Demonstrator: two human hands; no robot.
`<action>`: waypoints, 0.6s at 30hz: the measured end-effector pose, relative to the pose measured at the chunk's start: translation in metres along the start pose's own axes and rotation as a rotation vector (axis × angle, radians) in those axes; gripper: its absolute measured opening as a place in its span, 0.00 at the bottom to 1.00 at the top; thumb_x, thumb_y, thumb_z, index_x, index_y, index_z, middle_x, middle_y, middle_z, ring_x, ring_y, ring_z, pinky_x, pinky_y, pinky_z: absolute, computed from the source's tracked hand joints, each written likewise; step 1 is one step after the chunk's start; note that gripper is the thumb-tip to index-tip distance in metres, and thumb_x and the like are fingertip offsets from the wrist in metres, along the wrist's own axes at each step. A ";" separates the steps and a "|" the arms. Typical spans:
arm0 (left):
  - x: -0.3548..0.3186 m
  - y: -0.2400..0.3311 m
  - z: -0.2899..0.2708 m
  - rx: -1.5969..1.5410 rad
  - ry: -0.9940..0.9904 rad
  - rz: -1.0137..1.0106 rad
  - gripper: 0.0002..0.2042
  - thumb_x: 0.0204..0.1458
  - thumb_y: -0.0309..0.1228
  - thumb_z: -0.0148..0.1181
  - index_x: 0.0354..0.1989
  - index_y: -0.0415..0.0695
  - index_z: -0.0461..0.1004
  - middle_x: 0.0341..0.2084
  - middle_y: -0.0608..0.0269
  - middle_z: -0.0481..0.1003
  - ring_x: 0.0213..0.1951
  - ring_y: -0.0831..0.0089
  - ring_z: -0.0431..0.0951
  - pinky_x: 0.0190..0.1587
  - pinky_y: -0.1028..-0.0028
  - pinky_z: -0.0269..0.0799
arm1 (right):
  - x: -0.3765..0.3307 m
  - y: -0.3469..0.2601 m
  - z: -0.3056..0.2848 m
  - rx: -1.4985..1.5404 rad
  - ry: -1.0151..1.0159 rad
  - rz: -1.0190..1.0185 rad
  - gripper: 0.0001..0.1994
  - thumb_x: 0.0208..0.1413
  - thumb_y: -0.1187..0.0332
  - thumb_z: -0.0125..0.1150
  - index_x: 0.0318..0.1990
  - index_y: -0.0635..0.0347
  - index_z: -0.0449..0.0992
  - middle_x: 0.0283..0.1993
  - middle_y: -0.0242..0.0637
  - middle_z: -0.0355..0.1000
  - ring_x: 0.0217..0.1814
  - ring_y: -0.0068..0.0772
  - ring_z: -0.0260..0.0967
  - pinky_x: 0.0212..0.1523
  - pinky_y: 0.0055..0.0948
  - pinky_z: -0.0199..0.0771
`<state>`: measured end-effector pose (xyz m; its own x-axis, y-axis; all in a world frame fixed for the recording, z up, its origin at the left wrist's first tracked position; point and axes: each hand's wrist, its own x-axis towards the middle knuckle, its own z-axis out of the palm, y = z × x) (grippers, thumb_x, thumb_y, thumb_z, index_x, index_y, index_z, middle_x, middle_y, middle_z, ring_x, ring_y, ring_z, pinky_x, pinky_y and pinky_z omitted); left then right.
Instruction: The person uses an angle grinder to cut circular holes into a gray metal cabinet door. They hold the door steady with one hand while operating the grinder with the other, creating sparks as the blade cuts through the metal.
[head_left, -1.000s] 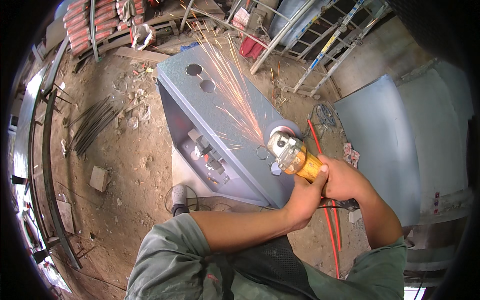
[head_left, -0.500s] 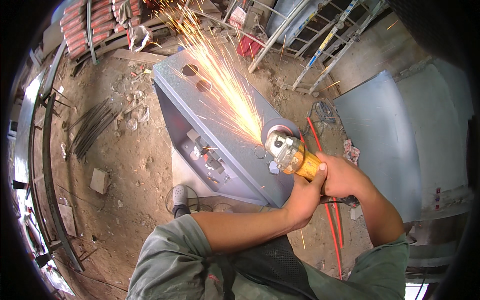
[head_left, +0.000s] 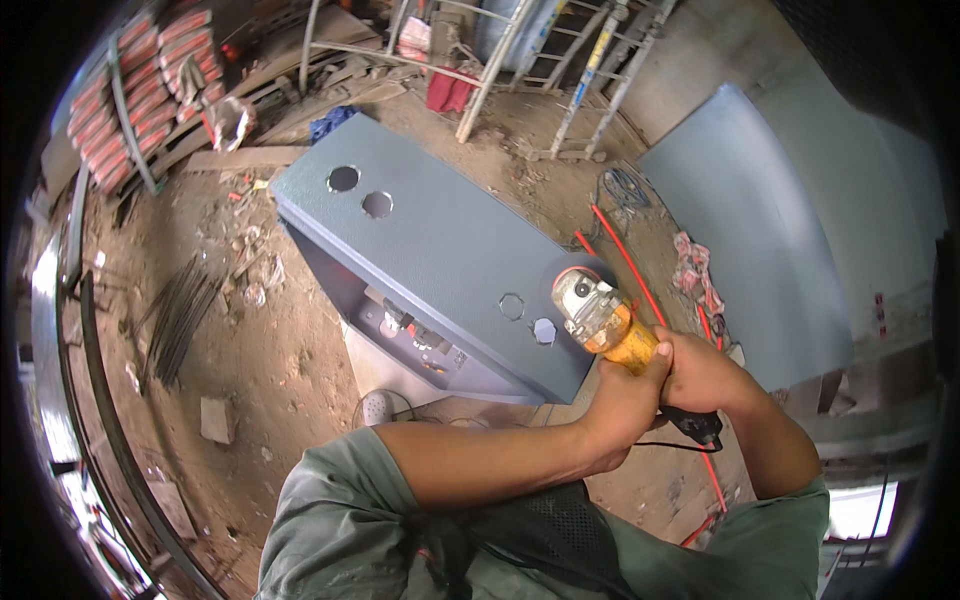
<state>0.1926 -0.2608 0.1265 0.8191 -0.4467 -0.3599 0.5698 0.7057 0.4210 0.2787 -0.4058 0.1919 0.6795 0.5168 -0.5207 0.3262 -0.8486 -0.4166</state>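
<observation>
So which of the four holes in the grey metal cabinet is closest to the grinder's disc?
The hexagonal hole at the cabinet's near end, just left of the angle grinder. Its twin is farther left, and the two round holes are at the far end.

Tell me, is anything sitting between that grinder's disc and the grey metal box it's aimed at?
Nothing visible does. Both hands, left hand and right hand, grip the yellow angle grinder, and its disc end sits right at the near edge of the grey metal cabinet, beside two small holes. Whether it touches is unclear.
</observation>
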 end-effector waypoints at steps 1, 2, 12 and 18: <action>-0.003 0.003 0.000 0.008 0.018 -0.038 0.33 0.74 0.53 0.57 0.75 0.45 0.54 0.69 0.54 0.68 0.68 0.57 0.75 0.67 0.44 0.78 | -0.002 -0.003 0.003 0.040 -0.017 0.009 0.21 0.54 0.67 0.73 0.53 0.67 0.75 0.46 0.55 0.82 0.52 0.58 0.83 0.52 0.47 0.80; -0.006 0.005 0.000 0.017 0.036 -0.075 0.33 0.74 0.53 0.57 0.74 0.45 0.55 0.69 0.55 0.69 0.68 0.57 0.76 0.67 0.45 0.78 | -0.005 -0.010 0.004 0.031 -0.009 0.039 0.22 0.54 0.67 0.73 0.53 0.67 0.75 0.47 0.55 0.82 0.52 0.57 0.83 0.53 0.46 0.80; -0.029 0.018 -0.015 0.021 0.028 -0.213 0.32 0.73 0.53 0.59 0.71 0.41 0.58 0.66 0.52 0.70 0.64 0.58 0.78 0.65 0.47 0.81 | -0.012 -0.030 0.025 0.155 -0.045 0.229 0.25 0.56 0.66 0.76 0.57 0.67 0.75 0.50 0.51 0.82 0.53 0.46 0.82 0.55 0.41 0.80; -0.033 0.021 -0.021 -0.006 -0.010 -0.223 0.33 0.73 0.55 0.59 0.71 0.41 0.59 0.67 0.52 0.69 0.64 0.59 0.78 0.63 0.50 0.83 | -0.012 -0.046 0.022 0.164 -0.057 0.224 0.27 0.54 0.63 0.77 0.58 0.67 0.74 0.51 0.54 0.82 0.55 0.52 0.83 0.56 0.42 0.80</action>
<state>0.1765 -0.2199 0.1298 0.6731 -0.5978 -0.4354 0.7369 0.5918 0.3267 0.2413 -0.3707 0.2011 0.6832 0.3275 -0.6526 0.0580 -0.9153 -0.3986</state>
